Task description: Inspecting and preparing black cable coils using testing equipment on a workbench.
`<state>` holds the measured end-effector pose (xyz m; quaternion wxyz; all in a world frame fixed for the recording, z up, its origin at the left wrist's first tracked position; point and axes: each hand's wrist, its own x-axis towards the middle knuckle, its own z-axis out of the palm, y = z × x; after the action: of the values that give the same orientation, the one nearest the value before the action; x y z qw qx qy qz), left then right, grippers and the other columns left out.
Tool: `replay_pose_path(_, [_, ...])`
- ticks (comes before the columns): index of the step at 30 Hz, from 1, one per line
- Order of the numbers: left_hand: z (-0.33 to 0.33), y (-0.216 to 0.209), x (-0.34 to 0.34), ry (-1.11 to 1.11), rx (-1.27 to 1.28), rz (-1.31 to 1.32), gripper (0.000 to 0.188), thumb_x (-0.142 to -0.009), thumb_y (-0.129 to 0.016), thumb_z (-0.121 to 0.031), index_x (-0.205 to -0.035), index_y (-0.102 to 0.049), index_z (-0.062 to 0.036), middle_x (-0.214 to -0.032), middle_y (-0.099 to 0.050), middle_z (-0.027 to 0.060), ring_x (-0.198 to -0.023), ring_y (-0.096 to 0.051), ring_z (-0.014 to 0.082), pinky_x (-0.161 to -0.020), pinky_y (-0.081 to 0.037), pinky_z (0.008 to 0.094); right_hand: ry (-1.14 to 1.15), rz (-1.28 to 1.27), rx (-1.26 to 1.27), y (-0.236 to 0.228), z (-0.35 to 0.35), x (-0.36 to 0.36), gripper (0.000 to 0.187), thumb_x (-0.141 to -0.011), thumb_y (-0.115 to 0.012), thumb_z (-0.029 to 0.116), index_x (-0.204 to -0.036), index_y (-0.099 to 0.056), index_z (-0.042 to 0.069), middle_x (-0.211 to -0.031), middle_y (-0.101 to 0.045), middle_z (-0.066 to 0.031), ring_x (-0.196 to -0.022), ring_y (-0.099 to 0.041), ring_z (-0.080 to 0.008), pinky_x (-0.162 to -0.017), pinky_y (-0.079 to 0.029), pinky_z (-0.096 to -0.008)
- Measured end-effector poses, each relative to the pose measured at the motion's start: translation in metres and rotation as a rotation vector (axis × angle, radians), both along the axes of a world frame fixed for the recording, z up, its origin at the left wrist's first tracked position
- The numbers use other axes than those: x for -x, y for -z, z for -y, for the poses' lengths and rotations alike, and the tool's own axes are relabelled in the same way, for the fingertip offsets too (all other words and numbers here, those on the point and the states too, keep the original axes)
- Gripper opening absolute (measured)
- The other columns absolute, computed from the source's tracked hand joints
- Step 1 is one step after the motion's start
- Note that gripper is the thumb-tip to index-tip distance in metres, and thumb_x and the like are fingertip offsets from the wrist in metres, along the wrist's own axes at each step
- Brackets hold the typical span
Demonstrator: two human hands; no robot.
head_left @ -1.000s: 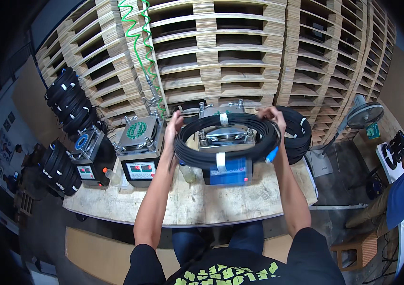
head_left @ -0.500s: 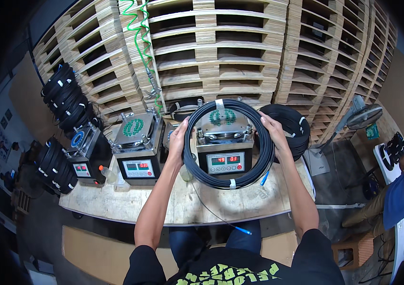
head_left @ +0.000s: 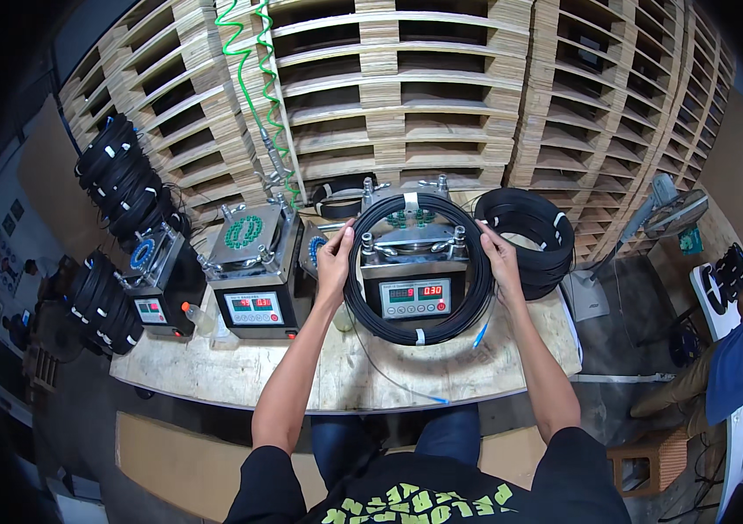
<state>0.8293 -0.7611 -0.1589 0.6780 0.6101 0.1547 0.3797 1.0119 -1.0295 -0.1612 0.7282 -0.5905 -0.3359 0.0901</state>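
Observation:
A ring-shaped coil of black cable (head_left: 467,317) is held upright between my hands, bound with white tape at its top and bottom. My left hand (head_left: 333,262) grips its left side, and my right hand (head_left: 500,262) grips its right side. Two cable ends hang loose: one with a blue connector (head_left: 481,336) at the coil's lower right, the other a thin lead ending in a blue tip (head_left: 434,399) near the table's front edge. Through the ring shows a machine (head_left: 415,299) with a steel clamped top and a lit display; the coil partly covers it.
Similar machines (head_left: 254,306) (head_left: 151,307) stand to the left on the wooden table (head_left: 337,367), beside a bottle with an orange cap (head_left: 199,318). Black cable coils (head_left: 524,249) are stacked at right, more (head_left: 118,188) at far left. Pallets (head_left: 389,105) rise behind; a fan (head_left: 673,214) stands right.
Both hands and the coil have shifted slightly down and look a little farther off. The hanging thin lead has swung up and left. The numbers on the machine's display and the fan head's angle differ.

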Motion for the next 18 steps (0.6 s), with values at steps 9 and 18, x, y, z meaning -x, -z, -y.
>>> replay_pose_path(9, [-0.017,0.005,-0.002,-0.039,-0.199,-0.079,0.041,-0.101,-0.06,-0.033,-0.122,-0.068,0.0014,-0.11,-0.071,0.0076,-0.101,-0.061,0.0111,-0.092,-0.046,0.0253,0.086,-0.091,-0.079,0.032,0.0,0.014,0.047,-0.102,-0.058,0.027,-0.139,-0.054,0.0,-0.134,-0.061,-0.0105,-0.119,-0.055,-0.0133,-0.104,-0.039,-0.0257])
replay_pose_path(18, [0.029,0.013,0.045,-0.047,-0.257,-0.208,0.052,-0.107,-0.045,-0.036,-0.144,-0.045,0.0011,-0.123,-0.065,0.0116,-0.111,-0.057,0.0175,-0.098,-0.043,0.0278,0.242,0.212,0.147,0.047,0.028,-0.004,0.04,-0.101,-0.059,0.026,-0.128,-0.062,-0.004,-0.124,-0.067,-0.016,-0.114,-0.061,-0.0172,-0.101,-0.043,-0.0288])
